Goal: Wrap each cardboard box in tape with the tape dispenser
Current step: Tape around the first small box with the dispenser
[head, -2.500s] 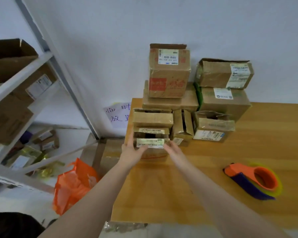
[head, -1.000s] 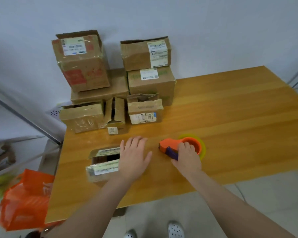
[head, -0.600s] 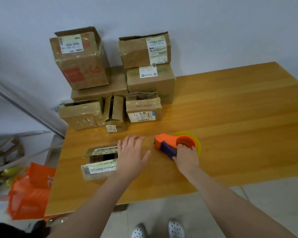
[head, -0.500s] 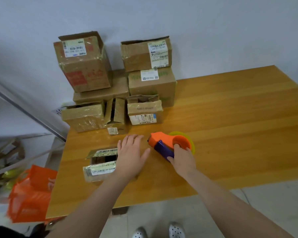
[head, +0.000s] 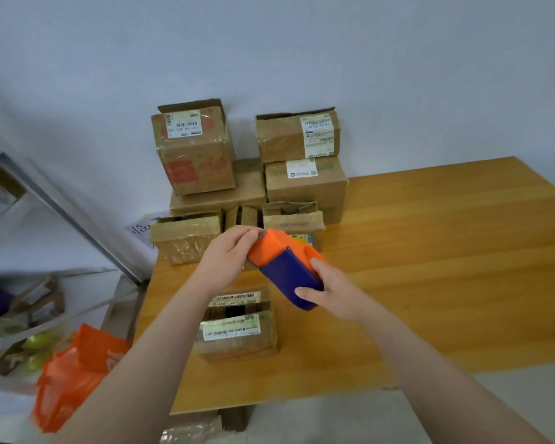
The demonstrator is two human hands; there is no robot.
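Observation:
An orange and blue tape dispenser point(head: 282, 262) is held up above the wooden table point(head: 430, 267). My right hand point(head: 329, 291) grips its blue handle from the right. My left hand point(head: 229, 256) pinches the dispenser's orange front end with curled fingers. Below the hands, a small cardboard box point(head: 237, 328) lies on the table with its top flaps apart and white barcode labels on them. A stack of several more cardboard boxes point(head: 305, 181) stands at the table's far left against the wall.
A metal shelf frame point(head: 64, 206) with boxes runs along the left. An orange plastic bag point(head: 74, 376) sits on the floor beside the table's left edge. The table's right half is bare wood.
My right hand lifted the dispenser off the table. My left hand left the small box and took hold of the dispenser's front end.

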